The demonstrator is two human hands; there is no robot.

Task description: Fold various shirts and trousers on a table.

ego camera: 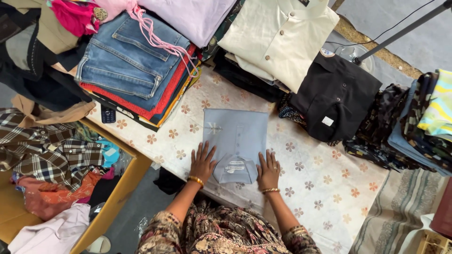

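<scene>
A folded light-blue collared shirt (pixel 235 136) lies flat on the white floral tablecloth (pixel 325 188), its collar end toward me. My left hand (pixel 203 162) rests palm down on the shirt's near left edge, fingers spread. On the near right edge my right hand (pixel 268 170) presses flat the same way. Each wrist carries gold bangles. Neither hand grips anything.
Folded stacks ring the shirt: jeans on colourful clothes (pixel 134 61) at back left, a cream shirt (pixel 280 37), a black shirt (pixel 336 96), patterned garments (pixel 414 127) at right. A small phone (pixel 108 114) lies by the jeans. A box of loose clothes (pixel 52 160) stands at left.
</scene>
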